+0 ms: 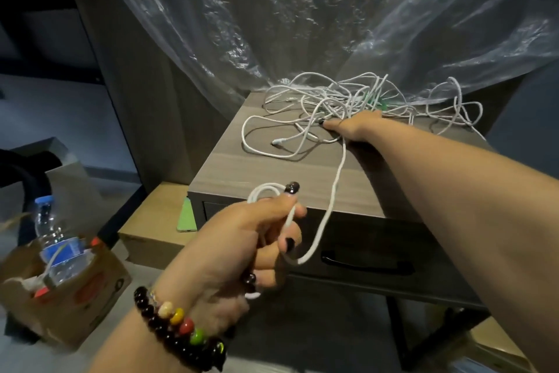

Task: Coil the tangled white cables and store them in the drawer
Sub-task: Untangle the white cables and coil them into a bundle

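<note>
A small coil of white cable (pixel 266 191) is gripped in the left hand (pixel 242 239). Tangled white cables (pixel 348 100) are pinched by the right hand (pixel 354 127), above the closed drawer (pixel 363 254). Left of the left hand, a water bottle (pixel 54 239) is held in a cardboard box (pixel 84 309).

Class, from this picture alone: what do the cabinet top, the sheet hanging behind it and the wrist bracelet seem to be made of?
Grey-brown cabinet top: likely wood-look laminate, matte, with printed-looking straight grain.
Clear crinkled hanging sheet: thin plastic film, glossy, with wrinkles and see-through highlights.
Dark beaded bracelet on the left wrist: polished round beads, perhaps stone, glass or lacquered wood; the shine leaves it open.
</note>
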A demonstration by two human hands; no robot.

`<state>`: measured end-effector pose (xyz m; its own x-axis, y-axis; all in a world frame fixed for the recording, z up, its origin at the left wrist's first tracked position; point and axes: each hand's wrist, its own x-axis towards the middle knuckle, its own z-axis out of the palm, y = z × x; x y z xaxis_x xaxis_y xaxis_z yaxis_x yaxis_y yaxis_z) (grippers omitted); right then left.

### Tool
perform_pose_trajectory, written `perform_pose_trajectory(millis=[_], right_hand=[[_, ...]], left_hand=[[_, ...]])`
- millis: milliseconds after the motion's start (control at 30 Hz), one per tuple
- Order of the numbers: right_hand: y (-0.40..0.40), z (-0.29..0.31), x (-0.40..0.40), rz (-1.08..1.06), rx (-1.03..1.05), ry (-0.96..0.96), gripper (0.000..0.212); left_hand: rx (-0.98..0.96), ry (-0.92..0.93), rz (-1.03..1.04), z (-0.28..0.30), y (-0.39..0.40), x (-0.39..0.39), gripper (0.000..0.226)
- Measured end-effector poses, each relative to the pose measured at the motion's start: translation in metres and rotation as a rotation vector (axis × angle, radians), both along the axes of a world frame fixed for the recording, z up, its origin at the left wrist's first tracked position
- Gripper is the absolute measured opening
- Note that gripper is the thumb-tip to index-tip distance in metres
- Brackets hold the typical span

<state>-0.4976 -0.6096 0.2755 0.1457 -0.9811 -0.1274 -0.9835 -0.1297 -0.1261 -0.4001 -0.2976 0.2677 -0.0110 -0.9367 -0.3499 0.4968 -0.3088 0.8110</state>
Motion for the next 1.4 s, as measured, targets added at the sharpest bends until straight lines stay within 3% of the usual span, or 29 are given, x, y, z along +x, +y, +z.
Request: perform_pose_trajectory(millis=[67, 133, 200, 333, 367, 467, 533, 600, 667, 833, 1033, 1233, 1400], right_hand=[[-0.053, -0.022, -0.004, -0.048, 0.041, -0.035, 0.165], [-0.080, -0.036, -0.007, -0.086, 0.010, -0.086, 0.172], [-0.039, -0.021, -0.011, -0.121, -0.038, -0.216, 0.154], [0.034, 0.009, -0.031, -0.004, -0.038, -0.455, 0.083], [0.047, 0.012, -0.038, 0.042, -0.048, -0.506, 0.073], [0.099, 0.013, -0.069, 0.210, -0.257, -0.628, 0.060], [0.144, 0.011, -0.095, 0.312, -0.341, -0.745, 0.036], [0.191, 0.005, -0.118, 0.375, -0.194, -0.954, 0.020], [0.231, -0.003, -0.131, 0.418, -0.061, -1.047, 0.018], [0.267, -0.020, -0.154, 0.564, -0.231, -0.994, 0.034], [0.273, -0.031, -0.167, 0.771, -0.371, -0.741, 0.023], [0.275, -0.045, -0.166, 0.824, -0.534, -0.583, 0.027], [0.279, -0.042, -0.161, 0.767, -0.583, -0.518, 0.026]], left_hand=[[-0.052, 0.078, -0.149, 0.001, 0.006, 0.003, 0.018], [-0.115, 0.078, -0.199, 0.005, 0.012, 0.002, 0.018], [-0.120, 0.047, -0.118, 0.008, 0.012, -0.002, 0.018], [-0.125, 0.086, 0.042, 0.012, 0.006, -0.011, 0.016], [-0.136, 0.093, 0.056, 0.013, 0.004, -0.013, 0.016], [-0.167, 0.074, 0.027, 0.016, 0.004, -0.022, 0.017], [-0.195, 0.063, -0.019, 0.017, 0.006, -0.030, 0.019], [-0.220, 0.050, -0.059, 0.017, 0.007, -0.040, 0.021], [-0.242, 0.013, -0.065, 0.016, 0.008, -0.052, 0.023], [-0.238, 0.022, 0.106, 0.007, 0.007, -0.079, 0.027], [-0.209, 0.126, 0.195, -0.007, 0.006, -0.086, 0.029], [-0.191, 0.244, 0.230, -0.017, 0.002, -0.089, 0.062], [-0.186, 0.234, 0.170, -0.018, -0.005, -0.094, 0.063]])
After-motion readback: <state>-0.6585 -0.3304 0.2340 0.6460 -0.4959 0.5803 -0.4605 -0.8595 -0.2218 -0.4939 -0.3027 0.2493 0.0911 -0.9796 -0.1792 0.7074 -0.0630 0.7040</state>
